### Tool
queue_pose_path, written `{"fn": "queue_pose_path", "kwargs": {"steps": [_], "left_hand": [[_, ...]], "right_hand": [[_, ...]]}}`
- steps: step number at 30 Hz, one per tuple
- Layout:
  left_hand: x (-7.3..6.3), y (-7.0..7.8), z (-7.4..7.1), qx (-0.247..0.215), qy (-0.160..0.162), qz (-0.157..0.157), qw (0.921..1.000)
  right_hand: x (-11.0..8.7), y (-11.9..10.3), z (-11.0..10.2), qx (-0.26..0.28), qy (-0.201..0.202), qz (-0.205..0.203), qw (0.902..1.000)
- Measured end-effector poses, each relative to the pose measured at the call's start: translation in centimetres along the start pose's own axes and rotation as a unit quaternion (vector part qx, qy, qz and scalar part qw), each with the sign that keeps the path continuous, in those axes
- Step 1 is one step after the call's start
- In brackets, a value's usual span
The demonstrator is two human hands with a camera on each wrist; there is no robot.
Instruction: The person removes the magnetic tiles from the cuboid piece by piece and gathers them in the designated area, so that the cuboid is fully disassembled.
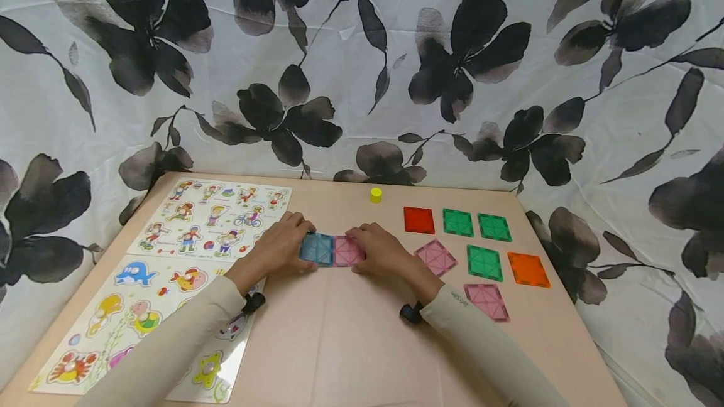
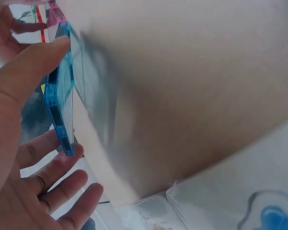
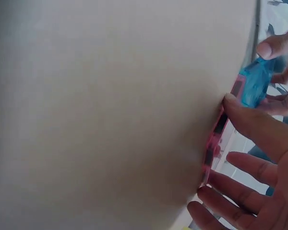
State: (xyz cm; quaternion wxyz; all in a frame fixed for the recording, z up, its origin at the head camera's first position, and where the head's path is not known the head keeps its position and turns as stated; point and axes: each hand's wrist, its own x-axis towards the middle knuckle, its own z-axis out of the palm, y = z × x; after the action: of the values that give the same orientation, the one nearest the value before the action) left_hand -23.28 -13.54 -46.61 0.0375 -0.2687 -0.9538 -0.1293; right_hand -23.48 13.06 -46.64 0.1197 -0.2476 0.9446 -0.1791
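Between the two hands, a blue translucent magnetic tile (image 1: 317, 250) and a pink translucent magnetic tile (image 1: 347, 251) sit edge to edge over the table. My left hand (image 1: 281, 245) grips the blue tile (image 2: 60, 96) by its outer side, thumb on the near edge and fingers at the far edge. From the other side my right hand (image 1: 383, 251) holds the pink tile (image 3: 216, 139) between thumb and fingers. In the right wrist view the pink tile's edge meets the blue tile (image 3: 255, 82).
Right of the hands lie a red tile (image 1: 418, 220), several green tiles (image 1: 484, 263), an orange tile (image 1: 528, 269) and two more pink tiles (image 1: 488, 302). A small yellow cylinder (image 1: 376, 195) stands near the back edge. Picture puzzle boards (image 1: 186, 262) cover the table's left side.
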Motion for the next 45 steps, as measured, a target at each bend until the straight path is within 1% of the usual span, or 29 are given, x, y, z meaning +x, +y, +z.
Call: {"fn": "queue_pose_path", "kwargs": {"steps": [3,9,11,15,17,22,25,28,32,37,40,43,45], "left_hand": [[0.1,0.1,0.2,-0.001,0.001,0.004,1.0000],[0.2,0.4,0.4,0.015,0.024,0.020,0.9994],[0.2,0.5,0.5,0.021,0.034,0.028,0.9988],[0.2,1.0,0.7,0.027,0.052,0.044,0.9973],[0.3,1.4,0.7,0.026,0.056,0.047,0.9970],[0.5,2.7,0.7,0.019,0.066,0.051,0.9964],[0.6,3.6,0.8,0.017,0.075,0.056,0.9955],[0.8,4.5,0.8,0.012,0.078,0.057,0.9953],[1.0,5.7,0.8,-0.002,0.081,0.053,0.9953],[1.2,7.0,0.9,-0.027,0.089,0.048,0.9945],[1.2,7.8,1.0,-0.042,0.089,0.050,0.9939],[1.2,8.6,1.1,-0.047,0.082,0.056,0.9939],[1.1,9.1,1.3,-0.049,0.074,0.061,0.9942]], "right_hand": [[0.3,-0.1,0.1,-0.027,0.007,-0.008,0.9996],[-0.3,-0.1,0.0,-0.061,0.027,-0.018,0.9976],[-0.7,0.0,-0.2,-0.059,0.034,-0.016,0.9975],[-1.8,0.0,-0.7,-0.045,0.048,0.005,0.9978],[-2.3,0.1,-1.0,-0.043,0.056,0.017,0.9974],[-4.0,0.6,-1.6,-0.056,0.076,0.032,0.9950],[-5.1,1.0,-1.9,-0.057,0.088,0.033,0.9939],[-6.3,1.3,-2.4,-0.050,0.100,0.043,0.9928],[-7.7,2.0,-2.7,-0.051,0.117,0.065,0.9897],[-9.6,3.3,-3.0,-0.036,0.134,0.086,0.9866],[-11.0,4.2,-3.3,-0.034,0.139,0.091,0.9855],[-12.2,5.2,-3.5,-0.029,0.141,0.092,0.9854],[-13.1,6.0,-3.6,-0.015,0.138,0.093,0.9860]]}}
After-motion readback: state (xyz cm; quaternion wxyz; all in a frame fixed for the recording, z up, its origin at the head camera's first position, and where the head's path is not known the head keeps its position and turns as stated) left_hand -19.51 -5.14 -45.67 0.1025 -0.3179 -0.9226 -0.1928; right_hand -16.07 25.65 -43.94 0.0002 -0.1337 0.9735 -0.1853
